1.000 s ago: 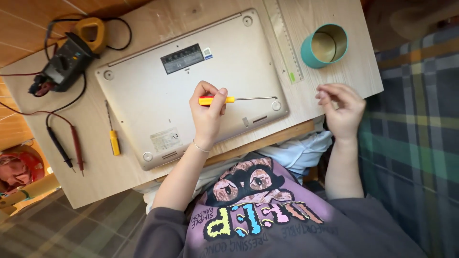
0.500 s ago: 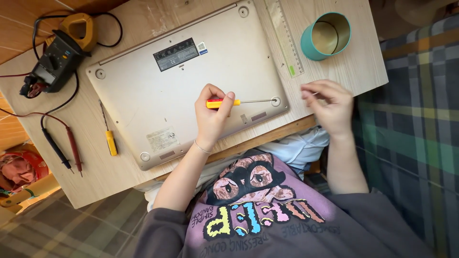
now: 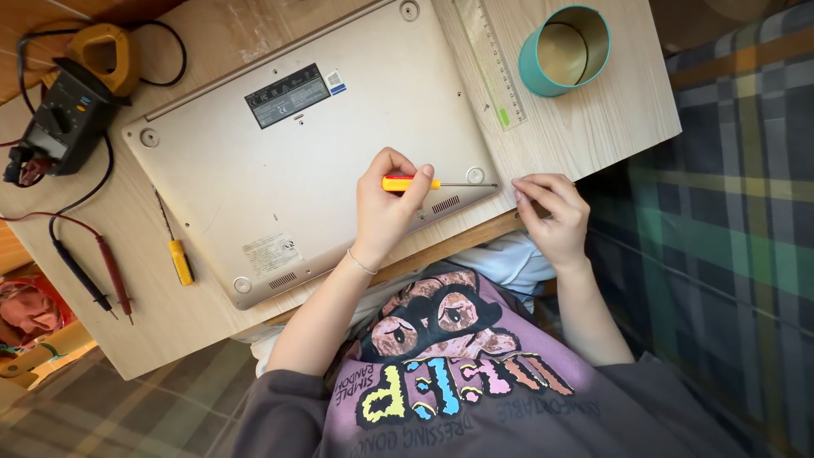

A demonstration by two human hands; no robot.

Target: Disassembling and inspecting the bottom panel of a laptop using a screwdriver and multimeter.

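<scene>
Your left hand [image 3: 386, 208] pinches the yellow screwdriver [image 3: 424, 183], which lies flat across the upturned laptop [image 3: 280, 170], its thin tip pointing sideways at the screw [image 3: 476, 175] near the corner. Your right hand [image 3: 551, 212] rests just beside that corner on the table's [image 3: 593, 127] edge, fingers curled together, holding nothing you can see.

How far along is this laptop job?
Done: the silver laptop lies bottom-up on the light wooden table. In hand: the left hand holds a yellow-handled screwdriver, its tip at a corner screw hole; the right hand is at the table edge. Left: the bottom cover is still on.
</scene>
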